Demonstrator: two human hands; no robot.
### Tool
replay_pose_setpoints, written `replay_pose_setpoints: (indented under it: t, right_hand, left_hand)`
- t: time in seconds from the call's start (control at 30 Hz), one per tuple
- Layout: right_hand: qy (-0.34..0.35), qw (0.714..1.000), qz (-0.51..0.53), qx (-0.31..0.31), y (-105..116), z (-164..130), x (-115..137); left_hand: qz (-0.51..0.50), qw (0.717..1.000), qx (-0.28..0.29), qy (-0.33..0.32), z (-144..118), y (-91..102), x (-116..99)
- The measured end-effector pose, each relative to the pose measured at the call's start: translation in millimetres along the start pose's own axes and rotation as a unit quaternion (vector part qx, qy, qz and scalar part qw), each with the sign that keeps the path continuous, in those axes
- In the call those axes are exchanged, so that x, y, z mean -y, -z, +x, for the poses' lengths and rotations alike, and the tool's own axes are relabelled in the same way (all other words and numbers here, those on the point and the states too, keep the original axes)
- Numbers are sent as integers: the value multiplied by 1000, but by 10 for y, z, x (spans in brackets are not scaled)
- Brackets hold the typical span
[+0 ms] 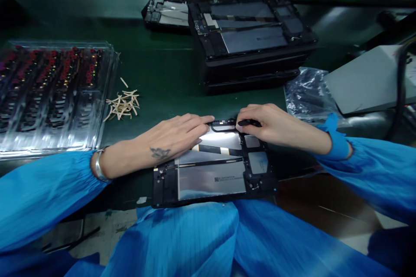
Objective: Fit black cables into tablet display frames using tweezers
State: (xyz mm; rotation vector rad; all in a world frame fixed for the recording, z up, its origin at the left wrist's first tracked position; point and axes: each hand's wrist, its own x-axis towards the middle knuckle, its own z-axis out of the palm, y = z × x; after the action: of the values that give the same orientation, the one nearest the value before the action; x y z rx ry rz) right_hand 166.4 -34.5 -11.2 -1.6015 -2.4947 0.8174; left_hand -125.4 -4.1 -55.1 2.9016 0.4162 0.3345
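Observation:
An opened tablet (211, 179) with silver battery cells and a black frame lies at the bench's front edge, against my blue gown. My left hand (182, 134) rests across its upper left part, fingers stretched towards a small black strip-like part (224, 123) at the far edge. At that strip's right end, my right hand (260, 122) is closed around a slim black object (249, 123), perhaps a tool; its tip is hidden by the fingers. A thin black cable loops below the strip.
A stack of similar opened tablets (253, 43) stands at the back, with another tablet (169, 12) beside it. On the left are a clear plastic tray (108, 69) of red-and-black parts and a pile of beige strips (123, 104). A plastic bag (307, 91) and pale box (364, 80) sit right.

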Motion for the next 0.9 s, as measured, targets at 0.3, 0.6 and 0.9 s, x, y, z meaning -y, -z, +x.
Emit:
replay_pose_setpoints:
  t: [0.3, 0.6, 0.9]
  right_hand:
    - [-8, 1000, -2, 22, 27, 2, 23]
    - [-10, 1000, 13, 15, 23, 7, 15]
    - [-37, 997, 37, -48, -3, -63, 50]
  left_hand:
    - [38, 999, 21, -21, 24, -1, 4]
    - [122, 991, 15, -49, 73, 49, -22]
    - [252, 957, -50, -132, 131, 113, -85]
